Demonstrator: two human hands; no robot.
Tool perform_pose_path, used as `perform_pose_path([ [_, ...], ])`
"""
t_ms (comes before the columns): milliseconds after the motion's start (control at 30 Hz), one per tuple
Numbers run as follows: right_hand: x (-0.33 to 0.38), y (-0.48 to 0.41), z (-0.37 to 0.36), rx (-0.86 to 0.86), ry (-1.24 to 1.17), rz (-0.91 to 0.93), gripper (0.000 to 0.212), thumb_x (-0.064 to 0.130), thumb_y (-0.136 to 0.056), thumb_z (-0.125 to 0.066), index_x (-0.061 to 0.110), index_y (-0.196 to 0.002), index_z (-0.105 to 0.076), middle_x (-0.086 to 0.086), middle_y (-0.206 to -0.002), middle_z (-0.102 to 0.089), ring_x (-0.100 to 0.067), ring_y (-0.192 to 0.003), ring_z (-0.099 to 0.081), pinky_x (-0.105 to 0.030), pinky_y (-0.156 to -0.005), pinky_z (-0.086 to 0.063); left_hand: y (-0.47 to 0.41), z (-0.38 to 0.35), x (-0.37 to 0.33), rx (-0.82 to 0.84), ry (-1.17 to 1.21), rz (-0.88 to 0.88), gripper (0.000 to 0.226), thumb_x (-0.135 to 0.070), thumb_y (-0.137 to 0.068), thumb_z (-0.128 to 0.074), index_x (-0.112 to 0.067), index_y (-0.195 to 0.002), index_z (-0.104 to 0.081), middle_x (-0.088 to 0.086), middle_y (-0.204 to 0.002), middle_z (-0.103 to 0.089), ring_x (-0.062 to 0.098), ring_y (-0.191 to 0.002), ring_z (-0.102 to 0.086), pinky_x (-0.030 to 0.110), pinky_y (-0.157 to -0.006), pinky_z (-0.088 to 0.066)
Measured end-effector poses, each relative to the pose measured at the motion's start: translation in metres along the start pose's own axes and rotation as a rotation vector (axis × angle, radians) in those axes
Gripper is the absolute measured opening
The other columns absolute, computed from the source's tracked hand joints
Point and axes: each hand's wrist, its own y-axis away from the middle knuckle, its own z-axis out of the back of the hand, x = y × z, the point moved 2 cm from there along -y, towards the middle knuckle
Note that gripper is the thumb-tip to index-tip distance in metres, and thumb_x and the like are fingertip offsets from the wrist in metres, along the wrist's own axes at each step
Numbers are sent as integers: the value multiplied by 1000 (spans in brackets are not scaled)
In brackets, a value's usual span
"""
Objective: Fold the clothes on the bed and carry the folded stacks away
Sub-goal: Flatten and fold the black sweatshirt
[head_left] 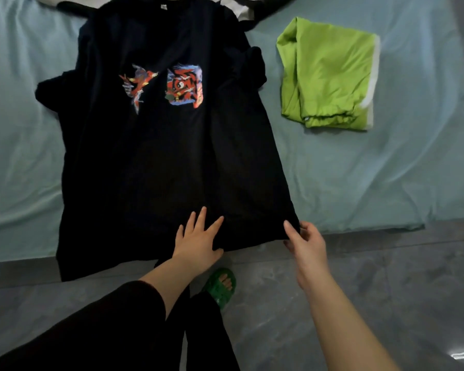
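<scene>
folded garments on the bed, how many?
1: the green garment, lying right of the spread black T-shirt. The black-and-white clothes at the top edge are cropped, so more may be hidden.

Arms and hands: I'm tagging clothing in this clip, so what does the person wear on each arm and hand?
The left arm wears a loose black sleeve that ends partway along the forearm. The right arm shows no sleeve anywhere in frame. Neither the left hand nor the right hand has a glove, ring, watch or bracelet that I can see.
</scene>
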Motion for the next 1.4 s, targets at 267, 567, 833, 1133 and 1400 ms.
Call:
perform_pose_path([
  [267,-49,-21,18,-105,226,-180,14,16,-88,-68,9,-97,-59,-9,-94,-65,-22,-86,-62,-35,-76,-50,2,16,-8,65,-15,27,77,-39,-90,-52,-41,-152,-8,5,-162,8,31,-149,5,50,-118,-11],
  [567,28,-87,-49,-72,590,153,41,37,-85,-69,13,-116,-58,-1,-105,-62,-17,-97,-59,-34,-88,-48,-65,70,-35,-201,16,22,81,-38,-91,-50,-42,-151,5,1,-161,15,31,-147,14,55,-116,0],
  [833,88,-132,-93,-97,682,240,18,20,-93,-60,8,-80,-54,-11,-75,-56,-25,-74,-52,-32,-66,-33,-102,115,-2,12,84,53,86,-38,-91,-52,-47,-147,14,-4,-159,26,31,-145,25,58,-116,-3],
  [1133,142,-162,-111,24,560,50,52,38,-76,-78,11,-115,-59,-5,-105,-64,-18,-94,-61,-28,-84,-47,-117,143,-8,135,300,103,65,-46,-93,-45,-44,-150,-15,-2,-163,3,33,-147,14,47,-109,-32],
  [1400,207,-199,-190,115,475,121,45,46,-86,-61,1,-88,-62,-11,-88,-67,-25,-86,-65,-34,-79,-52,-117,150,-20,83,437,226,60,-43,-96,-46,-36,-151,-22,1,-163,-9,34,-148,5,45,-116,-21],
])
